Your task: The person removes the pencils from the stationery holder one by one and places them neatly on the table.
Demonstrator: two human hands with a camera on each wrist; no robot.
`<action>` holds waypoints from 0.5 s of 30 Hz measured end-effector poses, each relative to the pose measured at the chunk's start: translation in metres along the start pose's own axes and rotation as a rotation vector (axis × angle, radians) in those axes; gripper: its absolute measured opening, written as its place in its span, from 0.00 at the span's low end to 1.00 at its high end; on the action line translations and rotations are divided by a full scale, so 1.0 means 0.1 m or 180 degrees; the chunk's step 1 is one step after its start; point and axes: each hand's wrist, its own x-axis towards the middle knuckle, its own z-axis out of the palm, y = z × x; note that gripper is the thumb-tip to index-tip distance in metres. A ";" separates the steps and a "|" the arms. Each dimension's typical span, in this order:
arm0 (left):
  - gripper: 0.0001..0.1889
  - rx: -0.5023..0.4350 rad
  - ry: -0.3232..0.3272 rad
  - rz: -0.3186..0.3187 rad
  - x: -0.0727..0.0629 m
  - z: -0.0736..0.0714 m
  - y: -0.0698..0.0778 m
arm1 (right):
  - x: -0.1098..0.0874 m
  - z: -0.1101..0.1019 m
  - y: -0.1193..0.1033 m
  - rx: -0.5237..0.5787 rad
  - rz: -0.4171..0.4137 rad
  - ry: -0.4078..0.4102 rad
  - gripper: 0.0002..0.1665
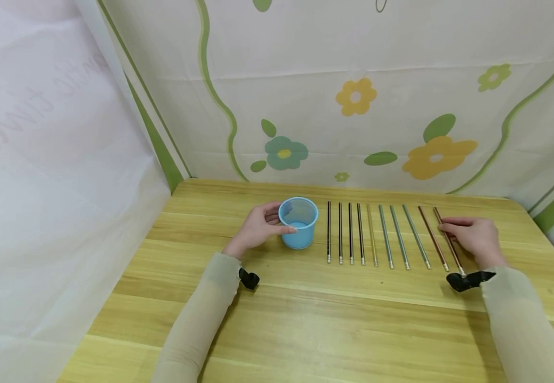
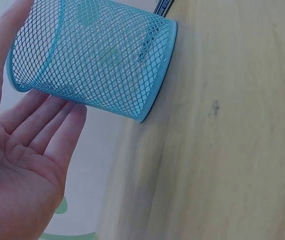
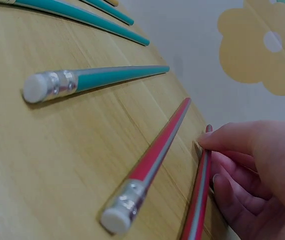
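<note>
My left hand holds a light blue mesh pen cup by its side, the thumb across the front and the other fingers behind. The cup stands upright on the table, and the left wrist view shows its mesh wall between thumb and fingers. At the right end of a row of pencils, my right hand pinches the last red pencil near its far end, thumb and fingertips on either side. Its eraser end points toward me. Another red pencil lies just left of it.
Between the hands lie several black pencils, one yellow pencil and three teal pencils, side by side with white erasers toward me. The wooden table ends at a flower-patterned cloth behind.
</note>
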 end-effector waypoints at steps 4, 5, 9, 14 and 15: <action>0.37 -0.0017 0.0014 0.0012 0.00 0.00 -0.01 | 0.00 0.00 -0.02 -0.0181 -0.0003 0.0049 0.34; 0.38 -0.0015 0.0017 0.0017 0.00 0.00 -0.01 | 0.00 0.00 -0.02 -0.0222 -0.0008 0.0062 0.34; 0.39 -0.0056 0.0021 0.0034 0.01 0.00 -0.02 | -0.01 0.01 -0.03 -0.0306 -0.0043 0.0071 0.32; 0.42 -0.0143 0.0008 0.0091 0.00 -0.02 0.02 | 0.00 0.01 -0.02 -0.0317 -0.0048 0.0085 0.31; 0.43 -0.0131 0.0017 0.0108 0.00 -0.03 0.03 | 0.00 0.01 -0.02 -0.0292 -0.0045 0.0086 0.31</action>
